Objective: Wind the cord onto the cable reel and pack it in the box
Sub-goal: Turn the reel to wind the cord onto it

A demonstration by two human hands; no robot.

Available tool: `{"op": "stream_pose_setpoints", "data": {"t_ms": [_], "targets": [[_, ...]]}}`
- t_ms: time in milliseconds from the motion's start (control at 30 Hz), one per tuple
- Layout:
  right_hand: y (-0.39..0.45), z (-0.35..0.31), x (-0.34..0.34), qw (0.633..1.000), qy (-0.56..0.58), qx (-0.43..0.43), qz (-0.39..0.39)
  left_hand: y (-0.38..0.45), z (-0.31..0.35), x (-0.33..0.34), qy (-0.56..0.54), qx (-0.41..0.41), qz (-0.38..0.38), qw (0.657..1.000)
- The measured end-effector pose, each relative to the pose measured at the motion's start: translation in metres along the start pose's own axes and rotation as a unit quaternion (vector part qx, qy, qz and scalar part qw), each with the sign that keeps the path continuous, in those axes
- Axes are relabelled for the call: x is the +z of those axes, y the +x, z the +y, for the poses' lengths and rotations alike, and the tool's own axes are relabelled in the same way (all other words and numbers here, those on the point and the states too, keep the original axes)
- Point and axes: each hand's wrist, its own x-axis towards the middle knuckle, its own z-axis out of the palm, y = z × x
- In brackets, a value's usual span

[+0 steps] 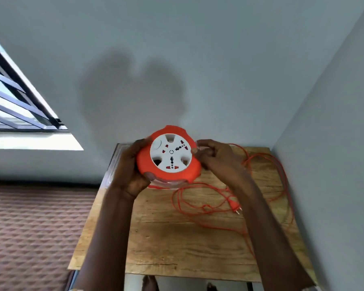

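Both hands, left hand and right hand, grip cable reel between them.

Matt plastic reel (seemingly); grainy wood table

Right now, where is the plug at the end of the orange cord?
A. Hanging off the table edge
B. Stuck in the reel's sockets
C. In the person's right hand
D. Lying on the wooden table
D: the plug lies on the wooden table among loose cord, apart from both hands and the reel.
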Motion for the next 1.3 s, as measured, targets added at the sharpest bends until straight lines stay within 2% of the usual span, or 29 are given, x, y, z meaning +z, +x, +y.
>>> {"op": "stream_pose_setpoints", "data": {"t_ms": [100,200,333,467,533,567,600,633,700,733,800,867,1000,1100,1167,1300], "targets": [[0.000,-0.009,0.029,0.993,0.098,0.068,0.022,0.000,0.020,-0.012,-0.075,-0.026,-0.082,0.993],[-0.001,-0.013,0.056,0.968,0.211,0.134,0.029,0.004,0.025,-0.025,-0.149,-0.023,-0.140,0.979],[-0.002,-0.018,0.088,0.941,0.285,0.184,-0.002,0.009,0.025,-0.026,-0.165,-0.019,-0.191,0.968],[-0.011,-0.023,0.101,0.967,0.191,0.170,0.006,0.018,0.023,-0.036,-0.155,-0.048,-0.205,0.965],[-0.018,-0.027,0.104,0.985,0.094,0.142,0.032,0.023,0.017,-0.039,-0.150,-0.047,-0.186,0.970],[-0.021,-0.028,0.105,0.991,0.006,0.120,0.062,0.025,0.015,-0.040,-0.150,-0.048,-0.178,0.971],[-0.024,-0.029,0.105,0.984,-0.111,0.091,0.105,0.027,0.014,-0.041,-0.151,-0.049,-0.173,0.972],[-0.028,-0.030,0.106,0.960,-0.223,0.054,0.162,0.029,0.014,-0.042,-0.151,-0.045,-0.174,0.972],[-0.031,-0.034,0.106,0.914,-0.323,-0.057,0.239,0.033,0.014,-0.045,-0.150,-0.035,-0.184,0.971],[-0.030,-0.035,0.105,0.909,-0.330,-0.107,0.230,0.035,0.014,-0.045,-0.149,-0.037,-0.188,0.970],[-0.025,-0.039,0.102,0.909,-0.357,-0.155,0.150,0.038,0.013,-0.041,-0.134,-0.037,-0.187,0.972],[-0.020,-0.039,0.100,0.905,-0.385,-0.158,0.089,0.042,0.012,-0.034,-0.091,-0.022,-0.172,0.981],[-0.007,-0.037,0.087,0.908,-0.392,-0.140,0.048,0.049,0.009,-0.021,-0.052,-0.024,-0.174,0.983],[-0.001,-0.035,0.072,0.896,-0.414,-0.148,0.067,0.052,0.004,-0.012,-0.045,-0.029,-0.182,0.982],[0.001,-0.032,0.069,0.904,-0.391,-0.134,0.113,0.055,0.001,-0.006,-0.037,-0.025,-0.180,0.983],[0.011,-0.026,0.074,0.946,-0.236,-0.063,0.214,0.060,-0.001,0.010,-0.020,-0.011,-0.175,0.984]]}}
